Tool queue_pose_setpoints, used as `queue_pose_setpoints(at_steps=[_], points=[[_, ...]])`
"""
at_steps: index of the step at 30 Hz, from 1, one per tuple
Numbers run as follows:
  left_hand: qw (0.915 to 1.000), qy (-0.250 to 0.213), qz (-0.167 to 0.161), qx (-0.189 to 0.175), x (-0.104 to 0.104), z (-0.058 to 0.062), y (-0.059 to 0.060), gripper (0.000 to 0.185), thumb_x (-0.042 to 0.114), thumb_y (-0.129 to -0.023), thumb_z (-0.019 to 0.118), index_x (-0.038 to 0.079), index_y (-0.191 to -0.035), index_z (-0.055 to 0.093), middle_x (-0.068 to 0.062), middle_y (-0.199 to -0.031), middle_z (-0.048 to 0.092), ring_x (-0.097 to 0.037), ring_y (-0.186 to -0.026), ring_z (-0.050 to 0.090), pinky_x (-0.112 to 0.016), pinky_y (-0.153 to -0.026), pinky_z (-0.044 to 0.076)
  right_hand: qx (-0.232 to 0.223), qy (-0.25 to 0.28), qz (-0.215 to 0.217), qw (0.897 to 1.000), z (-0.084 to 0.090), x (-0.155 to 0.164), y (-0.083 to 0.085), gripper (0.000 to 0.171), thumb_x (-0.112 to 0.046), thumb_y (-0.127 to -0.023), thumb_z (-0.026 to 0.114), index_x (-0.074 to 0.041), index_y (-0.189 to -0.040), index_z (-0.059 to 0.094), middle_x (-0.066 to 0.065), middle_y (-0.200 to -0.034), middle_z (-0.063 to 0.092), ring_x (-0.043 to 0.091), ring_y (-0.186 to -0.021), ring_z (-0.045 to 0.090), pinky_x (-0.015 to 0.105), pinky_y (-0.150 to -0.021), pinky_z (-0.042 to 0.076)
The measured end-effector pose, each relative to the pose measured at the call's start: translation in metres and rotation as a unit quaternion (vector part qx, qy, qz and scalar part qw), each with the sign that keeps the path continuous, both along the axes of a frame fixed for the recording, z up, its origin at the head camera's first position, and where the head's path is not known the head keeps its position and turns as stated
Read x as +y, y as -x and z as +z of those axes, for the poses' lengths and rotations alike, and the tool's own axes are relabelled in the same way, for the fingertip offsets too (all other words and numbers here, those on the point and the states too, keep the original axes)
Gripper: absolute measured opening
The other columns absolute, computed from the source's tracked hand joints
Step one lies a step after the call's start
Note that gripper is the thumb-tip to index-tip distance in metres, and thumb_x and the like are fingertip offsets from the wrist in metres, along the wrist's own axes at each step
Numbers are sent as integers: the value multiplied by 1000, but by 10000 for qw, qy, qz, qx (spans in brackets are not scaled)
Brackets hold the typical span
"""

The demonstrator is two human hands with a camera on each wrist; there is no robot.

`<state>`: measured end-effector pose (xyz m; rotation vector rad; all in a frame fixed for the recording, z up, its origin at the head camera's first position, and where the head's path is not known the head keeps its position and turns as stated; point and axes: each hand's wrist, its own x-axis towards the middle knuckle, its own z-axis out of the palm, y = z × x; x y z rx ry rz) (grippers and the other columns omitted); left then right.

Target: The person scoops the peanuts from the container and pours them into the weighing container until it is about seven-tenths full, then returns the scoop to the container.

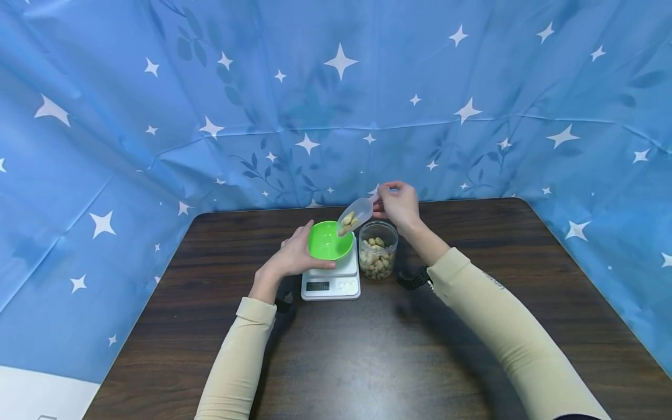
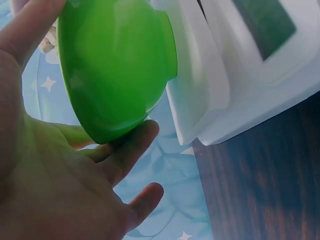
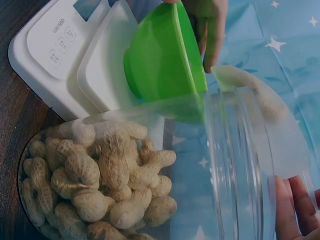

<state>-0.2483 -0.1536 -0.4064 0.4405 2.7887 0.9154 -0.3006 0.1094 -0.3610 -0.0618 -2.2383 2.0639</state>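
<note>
Right hand [image 1: 400, 204] pinches clear scoop [image 1: 356, 214] loaded with peanuts, tilted over green bowl [image 1: 328, 240]. Left hand [image 1: 291, 254] cups the bowl's side, fingers relaxed. Bowl sits on white scale [image 1: 332, 282]; open peanut jar [image 1: 377, 249] just beside it on dark table [image 1: 367, 350].

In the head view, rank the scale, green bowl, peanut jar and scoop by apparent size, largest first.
1. White scale.
2. Green bowl and peanut jar: too alike to separate.
3. Clear scoop, gripped by the right hand, smallest.

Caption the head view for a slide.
Right hand tips a clear plastic scoop of peanuts over the green bowl on a white scale, steadied by the left hand.
</note>
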Motion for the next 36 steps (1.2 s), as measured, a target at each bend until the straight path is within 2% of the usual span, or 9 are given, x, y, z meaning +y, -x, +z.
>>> queue_pose_setpoints(at_steps=[4, 8, 12, 15, 20, 30, 36], points=[[10000, -17, -6, 61, 0, -1, 1, 122, 52, -76, 87, 0, -162, 18, -21, -158, 35, -34, -137, 42, -65, -113, 23, 92, -75, 1, 9999, -2, -6, 1, 32, -17, -107, 52, 4, -131, 56, 21, -94, 71, 15, -65, 69, 34, -67, 61], [9999, -110, -39, 111, 2, -2, 1, 118, 51, -76, 88, 1, -161, 23, -19, -150, 43, -32, -130, 47, -63, -111, 27, 500, -548, 48, 9972, -5, -11, 0, 32, -18, -108, 52, 5, -129, 58, 23, -97, 72, 20, -69, 72, 33, -66, 61], [9997, -153, -82, 159, 3, -2, 1, 116, 51, -75, 89, 2, -160, 26, -16, -144, 48, -30, -125, 49, -62, -108, 30, 1226, -1293, 112, 9839, -7, -15, -3, 31, -18, -108, 53, 5, -126, 61, 20, -93, 74, 29, -77, 74, 33, -64, 61], [9996, -163, -98, 224, 4, -1, 1, 113, 50, -75, 89, 3, -158, 29, -15, -141, 49, -29, -126, 48, -63, -108, 30, 1570, -1559, 143, 9751, -6, -18, -4, 28, -18, -108, 54, 4, -124, 63, 18, -88, 74, 30, -77, 74, 30, -63, 60], [9997, -187, -89, 162, 5, 0, 1, 115, 50, -75, 90, 3, -159, 27, -16, -143, 48, -30, -129, 47, -65, -111, 25, 1633, -1628, 136, 9730, -2, -20, -7, 26, -19, -108, 55, 1, -122, 64, 15, -86, 75, 25, -74, 73, 30, -63, 60], [9999, -130, -49, 56, 4, -1, 1, 119, 50, -76, 89, 2, -161, 22, -19, -153, 41, -32, -136, 43, -66, -114, 21, 1581, -1477, 189, 9761, 4, -14, -11, 28, -20, -109, 54, 1, -125, 63, 17, -93, 75, 27, -79, 73, 45, -72, 61], [10000, -72, -23, -15, 2, -1, 0, 122, 51, -76, 88, 2, -163, 18, -20, -158, 35, -34, -140, 40, -65, -116, 19, 1689, -1412, 246, 9752, 10, -8, -15, 28, -21, -109, 53, 0, -124, 63, 16, -88, 75, 27, -77, 73, 40, -70, 61]])
